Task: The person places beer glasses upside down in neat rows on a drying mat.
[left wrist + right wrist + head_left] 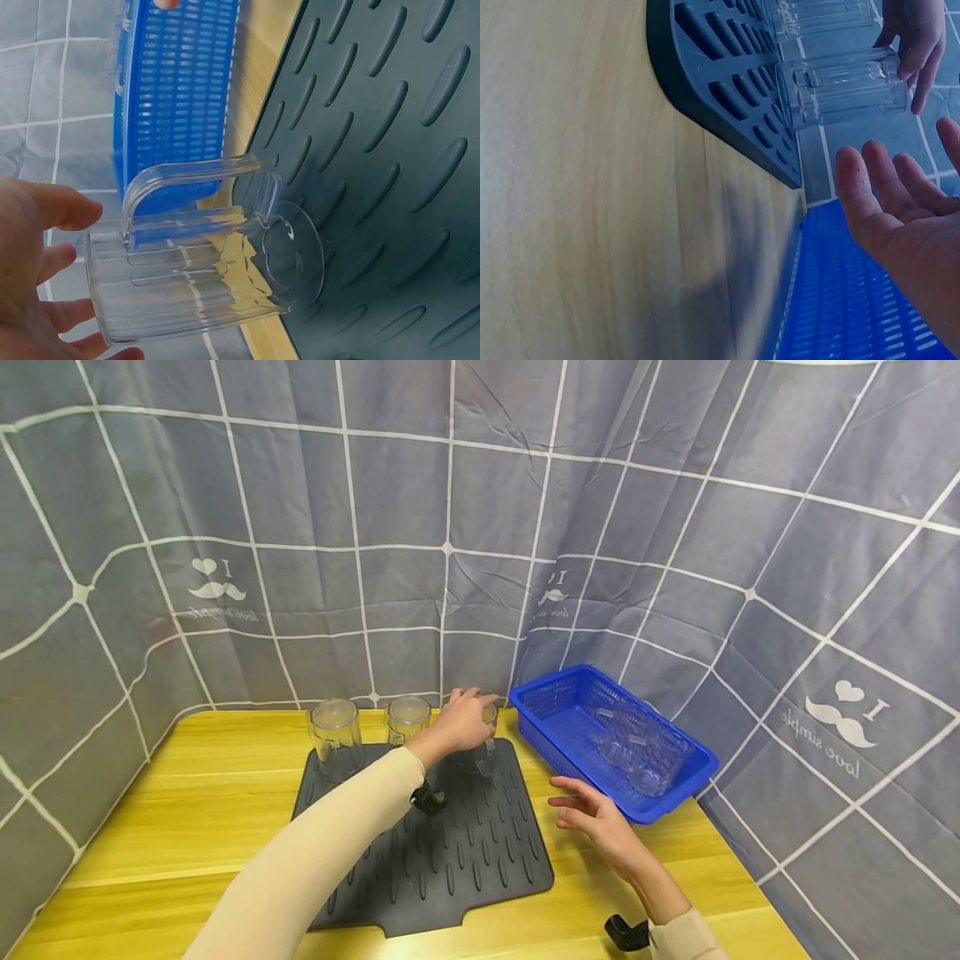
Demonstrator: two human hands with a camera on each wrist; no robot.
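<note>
My left hand is at the upper end of a clear glass mug with a handle, its fingers loosely spread about that end. The mug stands on the dark ribbed mat, near its far right corner. Two more glass mugs, one at the far left and one in the middle, stand in line with it along the mat's back edge. Between the mat and the blue basket, my right hand hovers with fingers relaxed and holds nothing.
Several glass mugs lie in the blue basket at the right. Beneath everything is a yellow wood-grain table. A grey curtain with white grid lines hangs right behind the table and along its right side.
</note>
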